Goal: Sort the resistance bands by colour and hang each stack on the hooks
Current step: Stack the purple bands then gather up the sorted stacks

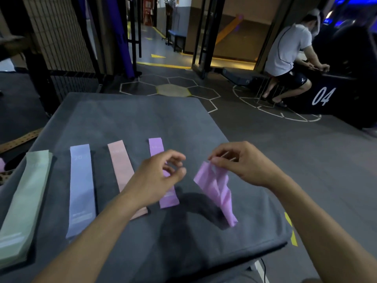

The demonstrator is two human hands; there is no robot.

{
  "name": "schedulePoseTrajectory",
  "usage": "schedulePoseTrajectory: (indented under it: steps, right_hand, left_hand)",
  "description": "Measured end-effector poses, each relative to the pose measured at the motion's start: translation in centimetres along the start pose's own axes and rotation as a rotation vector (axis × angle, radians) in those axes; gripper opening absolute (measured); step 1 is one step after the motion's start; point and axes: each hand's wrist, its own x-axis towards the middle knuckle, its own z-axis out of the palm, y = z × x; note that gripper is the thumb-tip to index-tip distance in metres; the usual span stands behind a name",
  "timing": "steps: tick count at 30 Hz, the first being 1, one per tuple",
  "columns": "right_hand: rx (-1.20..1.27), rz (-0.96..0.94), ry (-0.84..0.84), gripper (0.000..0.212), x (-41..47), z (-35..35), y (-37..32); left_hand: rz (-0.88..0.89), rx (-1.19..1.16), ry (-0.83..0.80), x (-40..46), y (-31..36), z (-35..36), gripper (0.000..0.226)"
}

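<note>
Here, four bands lie flat on the grey table (126, 119): green band (26, 201), blue band (80, 188) marked "20", peach band (120, 166), purple band (156, 148). The left hand (157, 178) hovers, fingers loosely curled, empty. The right hand (236, 162) pinches a fifth, crumpled purple band (216, 190). A bench (326, 94) reads "04".

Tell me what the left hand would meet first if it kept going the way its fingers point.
Probably the crumpled purple band held up by the right hand; the left hand points rightward toward it, though depth is unclear.
</note>
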Motion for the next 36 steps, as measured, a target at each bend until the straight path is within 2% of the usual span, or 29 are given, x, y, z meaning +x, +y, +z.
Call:
schedulePoseTrajectory:
  steps: [3,6,8,10,13,19,22,26,29,32,36]
  right_hand:
    - [0.061,-0.064,0.01,0.006,0.1,-0.2,-1.6]
    - [0.114,-0.104,0.032,0.007,0.3,0.0,-2.7]
    - [0.162,-0.123,0.025,0.008,0.5,0.2,-3.3]
    - [0.189,-0.131,-0.01,0.008,0.6,0.4,-3.7]
    - [0.184,-0.106,-0.053,0.01,0.5,0.5,-3.7]
    - [0.016,-0.054,-0.041,0.03,1.0,0.9,-3.4]
    - [0.065,-0.046,-0.035,0.037,1.1,1.1,-3.4]
    - [0.136,-0.032,0.01,0.031,1.1,1.2,-3.4]
    - [0.138,-0.037,0.0,0.013,0.9,1.1,-3.5]
    - [0.185,-0.045,0.088,0.016,0.8,1.1,-3.8]
    - [0.282,-0.025,0.202,0.009,0.6,0.8,-4.8]
  left_hand:
    - [-0.119,-0.36,-0.092,0.0,1.3,-0.4,0.036]
    - [-0.174,-0.428,-0.143,-0.5,1.6,0.6,0.049]
    - [-0.201,-0.484,-0.14,-0.7,1.6,1.1,0.039]
    - [-0.193,-0.505,-0.109,-0.6,1.6,1.2,0.023]
    - [-0.145,-0.511,-0.043,-0.5,1.4,0.7,0.014]
    - [-0.156,-0.571,-0.06,-0.4,1.2,-0.5,0.026]
    - [-0.169,-0.624,-0.065,-0.5,1.4,-0.5,0.027]
    - [-0.158,-0.645,-0.091,-0.5,1.8,-0.5,0.026]
    - [-0.164,-0.648,-0.095,-0.6,1.8,-0.4,0.026]
    - [-0.188,-0.681,-0.1,-0.6,1.8,-0.3,0.028]
    - [-0.214,-0.665,-0.111,-0.7,2.0,0.0,0.026]
